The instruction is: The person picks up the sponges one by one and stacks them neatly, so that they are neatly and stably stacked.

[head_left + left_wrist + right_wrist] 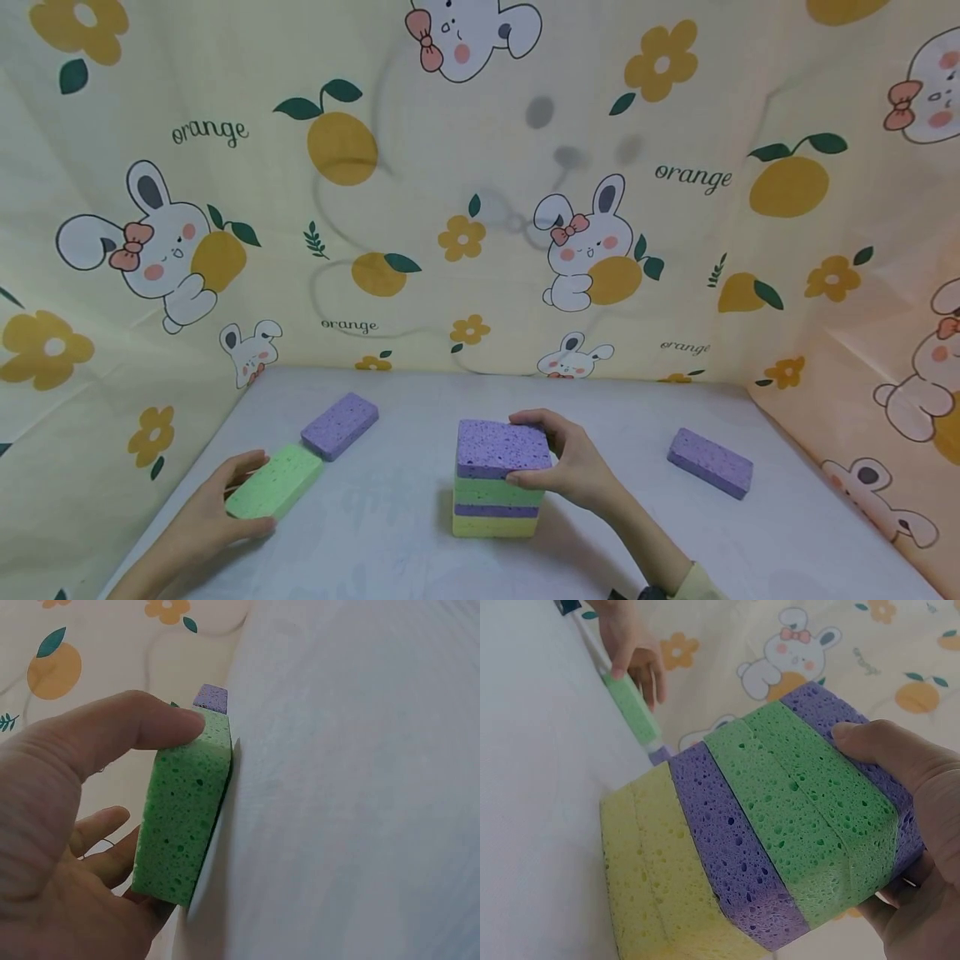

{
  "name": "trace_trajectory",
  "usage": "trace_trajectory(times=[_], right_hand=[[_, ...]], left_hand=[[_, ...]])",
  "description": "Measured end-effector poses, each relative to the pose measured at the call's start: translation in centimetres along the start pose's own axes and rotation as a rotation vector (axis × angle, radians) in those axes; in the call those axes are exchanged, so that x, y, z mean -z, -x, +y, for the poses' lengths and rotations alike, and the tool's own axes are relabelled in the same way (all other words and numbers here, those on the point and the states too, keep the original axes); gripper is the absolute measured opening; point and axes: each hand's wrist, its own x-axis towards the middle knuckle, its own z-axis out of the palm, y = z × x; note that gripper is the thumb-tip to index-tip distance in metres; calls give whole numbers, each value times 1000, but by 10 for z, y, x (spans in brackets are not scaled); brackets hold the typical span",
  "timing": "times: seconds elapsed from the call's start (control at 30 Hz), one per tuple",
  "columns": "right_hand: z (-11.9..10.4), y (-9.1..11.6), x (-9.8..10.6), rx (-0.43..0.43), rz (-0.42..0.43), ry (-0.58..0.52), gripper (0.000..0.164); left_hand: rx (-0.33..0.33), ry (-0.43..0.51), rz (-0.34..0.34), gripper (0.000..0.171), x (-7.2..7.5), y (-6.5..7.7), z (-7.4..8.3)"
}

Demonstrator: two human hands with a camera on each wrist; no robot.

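Observation:
A stack of sponges stands mid-table, with yellow sponges [649, 862] at the bottom, a purple one [731, 840] over them, then green ones [795, 802]. On top sits another purple sponge [501, 446], pinched by my right hand [581, 467] between thumb and fingers at its right side. It appears to rest against the green below. At the left, my left hand [206, 504] holds a single green sponge [277, 482] near the tabletop, thumb on the near side [180, 817] and fingers partly hidden on the far side.
One purple sponge [340, 425] lies just beyond the green one at the left. Another purple sponge [710, 462] lies flat at the right. A patterned cloth [480, 292] hangs behind and along both sides of the white table [375, 533].

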Motion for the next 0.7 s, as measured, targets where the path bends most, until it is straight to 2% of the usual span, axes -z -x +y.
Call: trace_trajectory(times=[0.23,0.4,0.53,0.7], right_hand=[[1,0,0,6,-2,-1,68],[1,1,0,4,-1,-2,68],[0,1,0,5,0,-2,68],[0,1,0,12,-2,0,68]], left_hand=[[-65,15,39,99,3,3,-2],[-64,22,54,97,8,5,-1],[-35,19,62,98,10,6,4],[-68,25,93,93,13,8,10]])
